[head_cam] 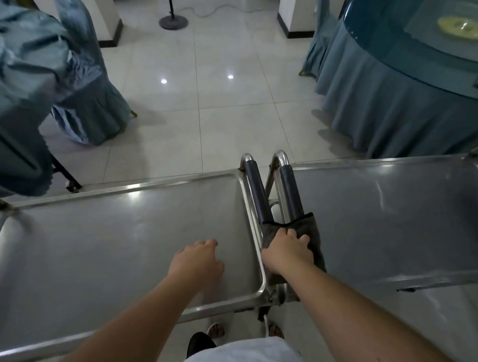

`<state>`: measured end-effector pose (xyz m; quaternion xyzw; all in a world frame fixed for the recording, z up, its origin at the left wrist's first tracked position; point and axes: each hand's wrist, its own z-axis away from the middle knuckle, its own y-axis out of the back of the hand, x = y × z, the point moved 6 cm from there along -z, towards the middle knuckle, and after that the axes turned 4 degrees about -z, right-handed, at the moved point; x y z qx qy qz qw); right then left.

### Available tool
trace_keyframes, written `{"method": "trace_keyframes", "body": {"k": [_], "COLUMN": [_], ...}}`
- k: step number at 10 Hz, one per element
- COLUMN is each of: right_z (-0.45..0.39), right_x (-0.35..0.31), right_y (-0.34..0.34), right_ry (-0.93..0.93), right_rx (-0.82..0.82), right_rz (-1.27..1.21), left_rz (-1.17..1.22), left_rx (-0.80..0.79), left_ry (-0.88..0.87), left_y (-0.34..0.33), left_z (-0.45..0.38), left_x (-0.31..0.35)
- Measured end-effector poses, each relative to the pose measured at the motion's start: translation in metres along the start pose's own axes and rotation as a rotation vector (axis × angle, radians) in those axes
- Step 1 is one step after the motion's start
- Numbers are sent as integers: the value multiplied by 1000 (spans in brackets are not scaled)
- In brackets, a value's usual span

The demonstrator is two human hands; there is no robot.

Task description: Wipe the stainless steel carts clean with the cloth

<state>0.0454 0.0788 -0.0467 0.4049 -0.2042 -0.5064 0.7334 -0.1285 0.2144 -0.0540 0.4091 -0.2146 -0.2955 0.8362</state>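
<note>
Two stainless steel carts stand side by side in front of me, the left cart (104, 245) and the right cart (382, 216), their dark-sleeved handles (270, 190) meeting in the middle. A dark grey cloth (313, 237) is draped over both handles near their close end. My right hand (289, 252) grips the cloth around the handles, fingers curled over it. My left hand (197, 259) hovers low over the left cart's top tray, fingers loosely curled, holding nothing.
Chairs in blue-grey covers (79, 89) stand at the left behind the left cart. A round table with a blue-grey skirt and glass turntable (403, 92) is at the back right. A fan stand base (173, 22) sits on the white tiled floor beyond.
</note>
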Motion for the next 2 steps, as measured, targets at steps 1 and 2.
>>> {"method": "trace_keyframes", "body": {"k": [1,2], "right_z": [0,5], "right_x": [0,-8], "right_y": [18,39], "right_ry": [42,120], "right_rx": [-20,-10], "right_rz": [-20,-49], "left_rz": [-1,-22], "left_rx": [40,126], "left_ry": [-10,-17], "left_y": [18,42], "left_z": [-1,0], "left_x": [3,7]}}
